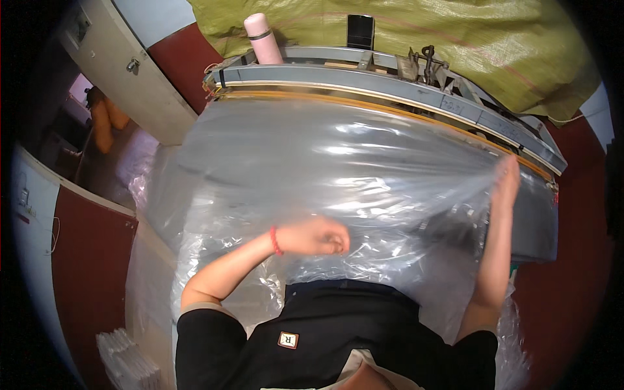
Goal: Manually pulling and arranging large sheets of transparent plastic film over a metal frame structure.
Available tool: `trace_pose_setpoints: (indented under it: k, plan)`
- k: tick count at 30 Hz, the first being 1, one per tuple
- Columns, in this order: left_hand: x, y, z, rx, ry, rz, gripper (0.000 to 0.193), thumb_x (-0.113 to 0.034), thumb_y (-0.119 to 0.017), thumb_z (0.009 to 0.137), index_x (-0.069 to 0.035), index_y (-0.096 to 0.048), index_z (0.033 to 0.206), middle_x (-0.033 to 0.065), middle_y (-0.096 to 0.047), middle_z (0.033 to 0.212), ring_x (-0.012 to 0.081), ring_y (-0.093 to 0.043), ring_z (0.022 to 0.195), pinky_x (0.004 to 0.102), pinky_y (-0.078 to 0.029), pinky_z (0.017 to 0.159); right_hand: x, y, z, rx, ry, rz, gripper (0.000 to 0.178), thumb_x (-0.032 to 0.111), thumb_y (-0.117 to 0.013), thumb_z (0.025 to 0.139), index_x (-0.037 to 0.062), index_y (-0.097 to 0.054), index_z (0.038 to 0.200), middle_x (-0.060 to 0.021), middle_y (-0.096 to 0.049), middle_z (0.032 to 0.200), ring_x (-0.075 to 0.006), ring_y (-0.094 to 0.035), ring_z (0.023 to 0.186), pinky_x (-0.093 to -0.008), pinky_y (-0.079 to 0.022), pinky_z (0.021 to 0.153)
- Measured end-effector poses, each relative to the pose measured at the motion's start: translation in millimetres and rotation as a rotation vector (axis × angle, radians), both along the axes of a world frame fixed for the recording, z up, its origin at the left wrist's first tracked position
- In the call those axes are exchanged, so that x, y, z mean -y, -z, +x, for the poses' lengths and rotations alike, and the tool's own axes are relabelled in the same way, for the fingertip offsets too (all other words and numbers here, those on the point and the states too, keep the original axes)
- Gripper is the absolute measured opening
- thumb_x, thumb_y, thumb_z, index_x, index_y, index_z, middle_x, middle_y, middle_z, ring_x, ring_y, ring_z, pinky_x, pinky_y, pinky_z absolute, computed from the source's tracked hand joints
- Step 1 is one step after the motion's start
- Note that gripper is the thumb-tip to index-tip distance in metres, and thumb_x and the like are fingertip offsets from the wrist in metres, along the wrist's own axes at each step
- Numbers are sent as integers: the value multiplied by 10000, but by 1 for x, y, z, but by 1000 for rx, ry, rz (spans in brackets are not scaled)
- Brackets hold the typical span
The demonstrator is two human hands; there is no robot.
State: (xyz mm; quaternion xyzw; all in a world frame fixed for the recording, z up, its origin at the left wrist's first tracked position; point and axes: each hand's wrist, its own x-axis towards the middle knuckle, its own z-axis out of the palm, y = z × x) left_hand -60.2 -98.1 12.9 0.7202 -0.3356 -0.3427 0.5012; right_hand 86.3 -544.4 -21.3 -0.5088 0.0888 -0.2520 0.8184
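A wide sheet of clear plastic film [273, 149] spreads from the long machine bar down to my waist. My right hand [508, 177] is closed on the film's right side, close to the bar, and creases in the plastic fan out from it. Over the middle of the sheet, nearer my body, hovers my left hand [320, 236], slightly blurred. Its fingers are curled in and I see nothing held in them. A red bead bracelet [276, 240] circles that wrist.
The long grey metal machine bar [312, 79], edged by an orange strip [338, 101], crosses the far side. Behind it stand a pink bottle [262, 42] and a black phone-like slab [360, 31]. Stacked clear plastic [127, 357] lies lower left; a door [130, 65] stands open at upper left.
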Motion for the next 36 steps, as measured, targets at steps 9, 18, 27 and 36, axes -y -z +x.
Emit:
trace_pose_setpoints:
  k: [9,18,27,36]
  plan:
    - [125,19,16,362,-210,-223,592,-168,-625,732,-53,-347,1242,121,-447,1181,186,-532,789,300,-441,708,29,-34,-41,-63,145,-171,296,288,-484,865,28,-504,1006,-11,-518,869,-73,-472,778,-203,-369,683]
    - [172,-14,6,-66,101,-513,156,-100,-521,797,1,-516,917,64,-546,847,154,-545,788,271,-429,700,82,-35,-61,-52,161,-239,220,242,-475,872,57,-525,980,17,-524,868,-66,-480,781,-201,-370,663]
    - [90,-42,18,709,-865,-141,108,55,-477,772,3,-505,862,75,-507,945,112,-498,826,219,-414,680,71,-21,-63,-169,436,-902,262,256,-465,861,16,-571,858,-17,-538,769,-100,-476,701,-242,-396,647]
    - [213,-14,6,949,-276,-76,544,-153,-610,740,-18,-373,1211,135,-443,1195,250,-552,901,322,-448,739,42,-39,-44,-67,286,-342,227,202,-487,862,21,-546,738,48,-469,641,-28,-368,581,-186,-313,539]
